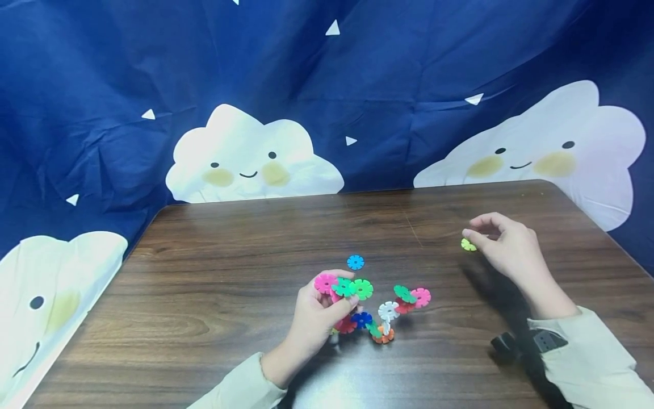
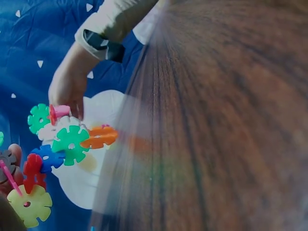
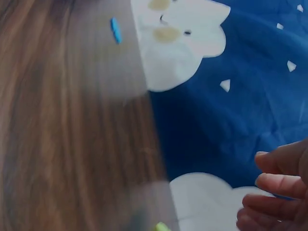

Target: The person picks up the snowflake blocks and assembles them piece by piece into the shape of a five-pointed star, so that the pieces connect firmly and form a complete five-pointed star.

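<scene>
My left hand (image 1: 319,312) grips a linked chain of notched plastic discs (image 1: 361,289), thumb across the near side. Pink, green, red, dark blue, white and orange discs make up the chain, which trails off to the right of the hand. In the left wrist view, a pale yellow disc (image 2: 30,206) hangs at its lower end, near my fingers. My right hand (image 1: 511,250) is out to the right with its fingers loosely bent. A single yellow-green disc (image 1: 468,245) shows just below the thumb; in the right wrist view it appears apart from the fingers (image 3: 281,185).
A loose blue disc (image 1: 355,262) lies on the brown wooden table (image 1: 230,250), just beyond my left hand. Behind the table hangs a dark blue curtain (image 1: 383,68) with white clouds. A dark band with a small device (image 1: 549,341) sits at my right wrist.
</scene>
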The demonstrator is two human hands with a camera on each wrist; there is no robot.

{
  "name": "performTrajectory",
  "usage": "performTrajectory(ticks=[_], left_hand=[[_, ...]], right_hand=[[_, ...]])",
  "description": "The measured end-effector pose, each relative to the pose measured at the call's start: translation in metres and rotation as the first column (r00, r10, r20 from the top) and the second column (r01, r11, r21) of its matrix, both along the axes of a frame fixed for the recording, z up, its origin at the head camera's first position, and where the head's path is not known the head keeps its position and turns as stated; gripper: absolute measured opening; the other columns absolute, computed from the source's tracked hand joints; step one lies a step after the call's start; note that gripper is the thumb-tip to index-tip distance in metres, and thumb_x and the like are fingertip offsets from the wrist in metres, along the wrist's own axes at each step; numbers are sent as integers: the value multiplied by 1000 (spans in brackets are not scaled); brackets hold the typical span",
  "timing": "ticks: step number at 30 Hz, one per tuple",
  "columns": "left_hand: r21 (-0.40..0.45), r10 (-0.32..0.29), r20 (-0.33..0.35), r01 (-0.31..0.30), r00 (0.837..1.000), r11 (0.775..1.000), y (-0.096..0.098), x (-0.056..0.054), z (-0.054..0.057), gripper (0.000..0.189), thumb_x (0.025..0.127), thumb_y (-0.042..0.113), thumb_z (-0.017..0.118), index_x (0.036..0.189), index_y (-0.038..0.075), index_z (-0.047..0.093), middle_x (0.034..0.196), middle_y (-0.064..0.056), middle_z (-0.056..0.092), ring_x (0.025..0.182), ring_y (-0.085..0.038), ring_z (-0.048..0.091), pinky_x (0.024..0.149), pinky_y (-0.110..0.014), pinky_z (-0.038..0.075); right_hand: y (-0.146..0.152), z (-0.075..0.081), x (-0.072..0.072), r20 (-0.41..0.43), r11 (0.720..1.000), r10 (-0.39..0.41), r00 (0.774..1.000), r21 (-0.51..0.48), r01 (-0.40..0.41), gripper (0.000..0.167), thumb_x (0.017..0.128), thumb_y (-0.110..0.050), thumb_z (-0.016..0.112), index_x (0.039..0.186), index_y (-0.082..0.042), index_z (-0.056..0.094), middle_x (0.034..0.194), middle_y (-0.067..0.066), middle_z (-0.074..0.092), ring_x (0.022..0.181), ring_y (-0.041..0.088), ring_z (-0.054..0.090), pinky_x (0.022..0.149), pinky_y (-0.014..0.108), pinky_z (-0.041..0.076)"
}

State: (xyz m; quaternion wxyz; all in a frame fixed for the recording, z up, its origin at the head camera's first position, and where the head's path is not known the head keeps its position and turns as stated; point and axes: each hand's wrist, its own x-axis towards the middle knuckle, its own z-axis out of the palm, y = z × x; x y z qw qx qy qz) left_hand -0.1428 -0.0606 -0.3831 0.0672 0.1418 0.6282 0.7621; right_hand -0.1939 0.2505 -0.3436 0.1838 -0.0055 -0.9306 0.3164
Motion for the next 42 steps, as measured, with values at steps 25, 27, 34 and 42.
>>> performTrajectory(ticks=[25,27,34,42], left_hand=[[-29,-11,-45,10,999,1000,0,2,-1,37,81,-2,64,116,-8,53,88,-37,60,66,-9,66,56,-32,57],[-23,-11,-42,10,999,1000,0,2,-1,37,80,-2,64,115,-7,53,87,-38,59,65,-9,66,55,-32,57],[-38,-3,-37,1,999,999,-1,3,-1,35,81,0,64,114,-3,55,87,-37,60,65,-10,66,55,-33,57],[-16,4,-27,-4,1000,1000,-1,5,-1,36,80,-1,64,115,-6,54,87,-38,59,64,-10,66,53,-33,57]], right_hand=[[25,-36,-38,469,955,151,870,158,-250,77,88,-35,58,140,10,23,141,41,7,131,55,1,101,70,10],[25,-37,-40,477,954,148,867,162,-252,76,88,-35,58,139,11,24,141,43,5,130,56,1,102,70,10],[28,-45,-44,381,965,107,918,182,-188,64,86,-23,61,130,16,34,136,45,18,124,60,18,100,68,18],[34,-55,-48,225,976,44,973,199,-90,40,83,-10,63,113,12,50,106,34,51,98,51,47,84,62,38]])
